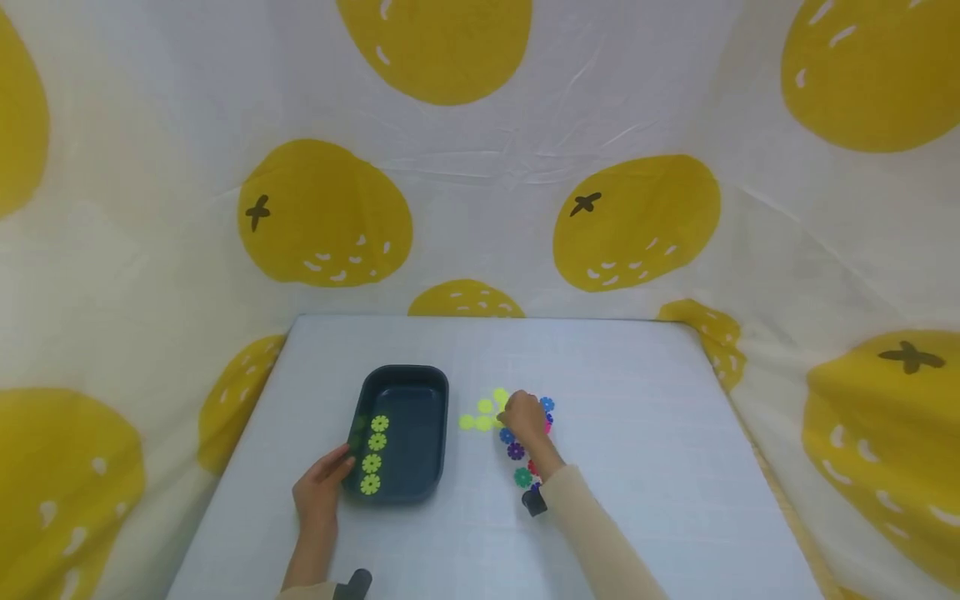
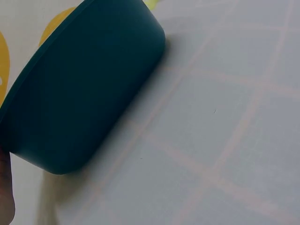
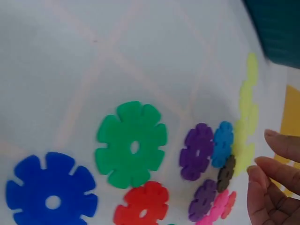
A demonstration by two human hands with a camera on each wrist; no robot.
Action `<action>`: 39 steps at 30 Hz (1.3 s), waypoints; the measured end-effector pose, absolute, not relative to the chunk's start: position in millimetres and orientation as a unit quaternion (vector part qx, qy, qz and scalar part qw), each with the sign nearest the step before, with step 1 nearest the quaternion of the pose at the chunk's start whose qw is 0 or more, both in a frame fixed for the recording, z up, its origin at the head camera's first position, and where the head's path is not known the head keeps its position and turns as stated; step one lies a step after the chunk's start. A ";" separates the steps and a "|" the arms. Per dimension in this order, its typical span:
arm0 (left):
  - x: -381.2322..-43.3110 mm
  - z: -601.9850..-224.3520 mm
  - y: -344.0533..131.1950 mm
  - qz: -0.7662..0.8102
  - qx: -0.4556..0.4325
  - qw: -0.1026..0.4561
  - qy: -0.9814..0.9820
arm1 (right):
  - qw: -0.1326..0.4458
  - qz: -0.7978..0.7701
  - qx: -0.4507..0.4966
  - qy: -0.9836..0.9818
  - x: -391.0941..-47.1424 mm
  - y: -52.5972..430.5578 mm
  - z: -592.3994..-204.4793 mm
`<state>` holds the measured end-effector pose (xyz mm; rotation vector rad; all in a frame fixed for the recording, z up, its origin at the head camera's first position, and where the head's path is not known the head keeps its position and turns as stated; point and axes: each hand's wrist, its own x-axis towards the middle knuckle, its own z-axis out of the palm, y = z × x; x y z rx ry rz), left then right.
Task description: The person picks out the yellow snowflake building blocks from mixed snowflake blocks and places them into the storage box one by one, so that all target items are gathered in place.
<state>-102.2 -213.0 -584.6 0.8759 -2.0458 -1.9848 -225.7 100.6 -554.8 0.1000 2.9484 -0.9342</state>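
A dark teal tray (image 1: 408,492) stands left of centre with several yellow-green flower-shaped discs (image 1: 372,462) in a column along its left side. My left hand (image 1: 318,487) grips the tray's left edge near the front corner. In the left wrist view only a finger (image 2: 5,192) shows beside the tray wall (image 2: 84,93). My right hand (image 1: 525,418) is over loose discs, beside yellow-green ones (image 1: 483,422). In the right wrist view, its thumb (image 3: 283,144) and bent fingers are slightly apart, with no disc visible between them.
Near the right hand and forearm lie loose discs: green (image 3: 133,145), dark blue (image 3: 30,187), red (image 3: 145,204), purple (image 3: 197,150), light blue (image 3: 222,143) and pink (image 3: 215,206). The pale table (image 1: 660,467) meets a fruit-print cloth (image 1: 480,233) behind.
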 end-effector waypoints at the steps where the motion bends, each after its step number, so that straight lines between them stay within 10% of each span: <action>1: -102.2 -584.1 -213.6 -0.663 0.294 0.079 -0.684 | 0.028 -0.297 0.030 0.954 -224.6 101.9 -558.8; 28: -98.9 -584.0 -214.1 -0.664 0.298 0.076 -0.681 | -0.028 -0.407 0.074 0.910 -220.5 91.3 -591.4; 39: -100.1 -583.8 -212.6 -0.675 0.288 0.077 -0.675 | 0.063 -0.657 0.208 0.722 -231.6 94.9 -579.5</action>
